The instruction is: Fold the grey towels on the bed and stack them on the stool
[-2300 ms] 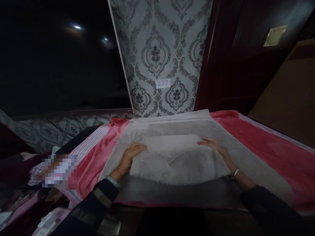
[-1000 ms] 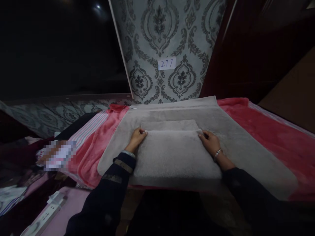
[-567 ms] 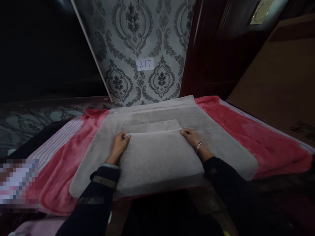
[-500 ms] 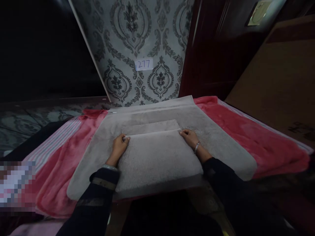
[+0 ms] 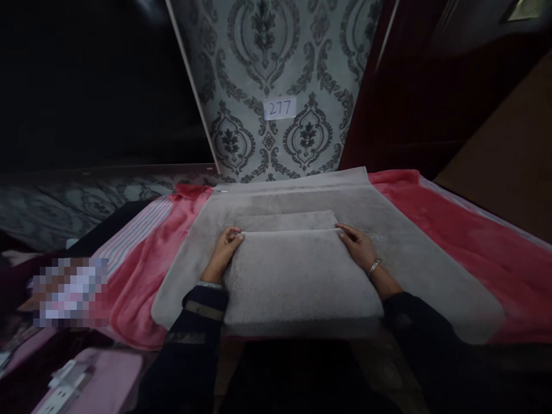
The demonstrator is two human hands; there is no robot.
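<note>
**Grey plush cloth point(image 5: 302, 279) pinched at both ends — skew prob. the main risk**

Head view: cloth lies folded on the near-middle part of the grey mat point(image 5: 435, 282). L hand point(image 5: 223, 250) has its upper edge b/w thumb + fingertips, at the end twd the mat's L side; R hand point(image 5: 361, 251) same, twd the mat's R side. A strip of under-layer shows beyond that edge, twd the mat's far side. Red blanket point(image 5: 470, 247) spreads out past both sides of the mat.

Poss. trouble: one hand pulling harder — edge goes crooked, layers misalign. Hard tug could ruck the mat b/c it looks soft. Cloth's near fold sits close to the mat's near edge, so pulling that way might take it over.
</note>
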